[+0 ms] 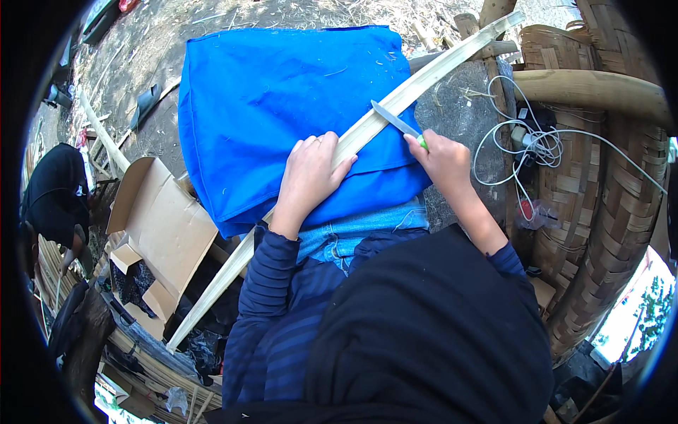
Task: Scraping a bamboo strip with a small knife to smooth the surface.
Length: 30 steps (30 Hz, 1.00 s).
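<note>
A long pale strip of split bamboo (424, 78) runs slantwise across my lap, from the lower left to the upper right. My left hand (309, 177) grips the strip near its middle, the thumb lying along it. In my right hand (443, 161) is a knife (395, 119) with a green handle, mostly hidden by my fingers. Its blade points up and left, over the strip's near edge; whether it touches the strip I cannot tell. Beneath both lies a blue cloth (282, 92) spread over my legs.
An opened cardboard box (166, 215) stands at my left. A coiled white cable (540, 145) hangs at the right by a woven bamboo wall (600, 212) and a thick pole (593, 90). Another person in dark clothes (56, 191) bends over at the far left.
</note>
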Available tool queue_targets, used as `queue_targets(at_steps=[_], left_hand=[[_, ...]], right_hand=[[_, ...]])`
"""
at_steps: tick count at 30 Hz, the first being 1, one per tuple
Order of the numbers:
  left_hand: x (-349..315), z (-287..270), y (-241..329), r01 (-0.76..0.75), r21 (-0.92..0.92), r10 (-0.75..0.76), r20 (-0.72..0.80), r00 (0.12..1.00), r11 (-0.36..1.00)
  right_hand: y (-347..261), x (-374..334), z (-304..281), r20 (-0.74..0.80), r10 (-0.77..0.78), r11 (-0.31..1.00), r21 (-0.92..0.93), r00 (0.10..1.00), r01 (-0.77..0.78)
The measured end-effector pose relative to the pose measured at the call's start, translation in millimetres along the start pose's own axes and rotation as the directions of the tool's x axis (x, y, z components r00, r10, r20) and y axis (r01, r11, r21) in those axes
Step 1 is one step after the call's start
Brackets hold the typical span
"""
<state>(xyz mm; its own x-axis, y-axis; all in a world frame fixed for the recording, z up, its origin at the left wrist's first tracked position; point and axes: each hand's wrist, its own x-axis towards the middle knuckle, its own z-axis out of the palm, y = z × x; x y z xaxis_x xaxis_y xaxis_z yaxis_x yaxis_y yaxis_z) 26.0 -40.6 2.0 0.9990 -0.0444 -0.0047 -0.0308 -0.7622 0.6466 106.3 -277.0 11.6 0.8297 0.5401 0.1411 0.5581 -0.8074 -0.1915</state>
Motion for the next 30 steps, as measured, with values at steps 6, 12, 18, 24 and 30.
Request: queue_targets(at_steps=[6,12,18,24,30], left_hand=[[-1,0,2,-0.007,0.056,0.008,-0.017,1.000,0.998],[-3,0,0,0.001,0.021,-0.001,-0.015,1.000,1.000],[-3,1,2,-0.005,0.026,0.007,-0.040,0.999,1.000],[-2,2,9,-0.026,0.070,0.033,-0.108,0.994,0.997],[-5,3,10,-0.010,0.098,0.022,-0.126,0.992,0.995]], right_hand=[[43,19,2,-0.060,0.198,0.971,-0.121,0.978,-0.204],[33,14,-7,-0.041,0.079,0.988,-0.127,0.996,-0.083],[20,13,-14,0.009,0.103,0.985,-0.143,0.995,-0.101],[37,39,-23,-0.026,0.288,0.907,-0.313,0.957,-0.282],[27,32,-21,0.039,0.054,0.978,-0.202,0.998,-0.045]])
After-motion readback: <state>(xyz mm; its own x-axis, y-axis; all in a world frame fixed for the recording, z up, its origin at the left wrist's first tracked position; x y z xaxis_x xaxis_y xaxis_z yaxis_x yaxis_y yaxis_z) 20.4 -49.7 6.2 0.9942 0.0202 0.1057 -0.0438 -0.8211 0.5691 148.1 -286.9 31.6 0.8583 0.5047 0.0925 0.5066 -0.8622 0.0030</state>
